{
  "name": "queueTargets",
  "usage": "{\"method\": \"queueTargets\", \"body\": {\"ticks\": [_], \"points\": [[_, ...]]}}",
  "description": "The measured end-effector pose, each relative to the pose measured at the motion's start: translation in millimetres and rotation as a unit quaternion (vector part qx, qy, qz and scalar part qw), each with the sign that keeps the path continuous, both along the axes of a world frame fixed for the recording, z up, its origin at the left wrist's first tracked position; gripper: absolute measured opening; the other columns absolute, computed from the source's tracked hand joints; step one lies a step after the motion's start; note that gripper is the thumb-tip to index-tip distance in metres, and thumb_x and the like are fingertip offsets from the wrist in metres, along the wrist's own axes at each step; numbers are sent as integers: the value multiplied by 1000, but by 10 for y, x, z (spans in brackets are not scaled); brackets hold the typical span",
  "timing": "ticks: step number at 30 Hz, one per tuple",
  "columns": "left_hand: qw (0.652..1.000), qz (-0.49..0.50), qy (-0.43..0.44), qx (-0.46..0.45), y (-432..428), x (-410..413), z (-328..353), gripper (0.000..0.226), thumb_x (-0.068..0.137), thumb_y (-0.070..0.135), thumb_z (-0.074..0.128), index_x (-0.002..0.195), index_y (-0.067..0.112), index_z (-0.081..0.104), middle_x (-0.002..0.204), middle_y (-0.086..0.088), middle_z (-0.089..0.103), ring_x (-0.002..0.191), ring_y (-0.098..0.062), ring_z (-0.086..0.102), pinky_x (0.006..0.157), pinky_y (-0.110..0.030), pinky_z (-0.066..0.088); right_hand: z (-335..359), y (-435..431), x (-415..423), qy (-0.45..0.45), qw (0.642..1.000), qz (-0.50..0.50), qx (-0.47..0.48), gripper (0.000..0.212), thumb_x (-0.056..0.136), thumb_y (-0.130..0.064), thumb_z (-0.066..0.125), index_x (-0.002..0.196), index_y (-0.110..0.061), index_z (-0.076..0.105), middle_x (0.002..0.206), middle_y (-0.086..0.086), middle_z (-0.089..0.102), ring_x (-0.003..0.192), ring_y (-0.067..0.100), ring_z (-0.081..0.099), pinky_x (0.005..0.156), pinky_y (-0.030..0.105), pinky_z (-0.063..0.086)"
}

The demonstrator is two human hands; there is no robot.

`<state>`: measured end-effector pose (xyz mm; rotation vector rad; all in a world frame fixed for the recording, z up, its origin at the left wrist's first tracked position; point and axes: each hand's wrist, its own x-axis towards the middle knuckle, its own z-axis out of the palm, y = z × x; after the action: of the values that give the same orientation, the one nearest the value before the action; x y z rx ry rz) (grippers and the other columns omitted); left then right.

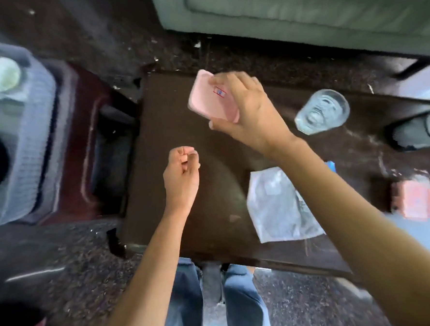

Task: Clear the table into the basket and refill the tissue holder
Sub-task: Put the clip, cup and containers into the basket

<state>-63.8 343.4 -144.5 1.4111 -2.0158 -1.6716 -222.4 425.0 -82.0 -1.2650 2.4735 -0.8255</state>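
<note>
My right hand point(248, 110) grips a pink rectangular plate point(205, 98) from its right edge, held just above the far left part of the dark wooden table point(181, 129). My left hand point(182, 175) hovers over the table's left side, fingers curled shut and holding nothing. A clear drinking glass point(321, 111) stands on the table to the right of the plate. A clear plastic tissue pack point(277, 204) lies flat near the front edge, partly under my right forearm. The pale woven basket point(31, 138) sits at the far left on a reddish stool, with a white cup point(2, 73) inside.
An orange-red box-like object point(415, 198), blurred, stands at the table's right side. A grey-green sofa point(300, 11) runs along the far side. A reddish wooden stool point(87, 150) stands between basket and table. My legs in jeans point(232, 300) are below the table's front edge.
</note>
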Motion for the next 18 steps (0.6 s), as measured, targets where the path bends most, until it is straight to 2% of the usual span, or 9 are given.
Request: {"method": "queueTargets", "body": {"ticks": [3,8,11,14,16,18], "points": [[994,101,27,16,-513,212,97,7,95,21,55,102,22,56,91,14,61,71,10,62,72,-16,48,137,-703,77,-15,997,79,-18,71,68,-31,77,132,-11,51,131,10,49,118,28,47,102,28,32],[977,204,62,14,-1218,619,279,7,96,19,52,99,24,55,95,10,63,70,10,60,75,-20,48,335,-1857,331,-45,980,194,-28,70,67,-26,77,133,-19,53,126,11,46,117,27,46,102,30,38],[969,231,77,30,-1515,824,338,8,96,18,51,98,25,55,96,10,63,71,10,60,77,-20,47,474,-2509,524,-27,956,292,-19,72,65,-24,76,133,-18,53,127,10,47,119,26,45,104,30,35],[969,231,81,39,-1693,964,349,13,97,16,50,94,29,54,98,8,65,72,9,62,78,-22,48,538,-3112,709,18,923,383,22,71,62,-17,76,129,-12,52,129,9,49,120,26,44,101,23,28],[970,227,77,47,-1756,1041,326,10,97,16,50,99,24,55,98,7,66,71,9,62,78,-23,49,544,-3455,868,40,894,443,62,70,59,-19,75,126,-17,53,127,5,53,120,28,43,105,34,31],[972,217,69,51,-1776,1097,287,8,97,16,50,102,20,56,99,4,66,73,6,62,78,-23,49,498,-3715,984,52,870,474,121,69,59,-14,77,124,-23,55,126,3,54,122,27,39,103,43,36]]}}
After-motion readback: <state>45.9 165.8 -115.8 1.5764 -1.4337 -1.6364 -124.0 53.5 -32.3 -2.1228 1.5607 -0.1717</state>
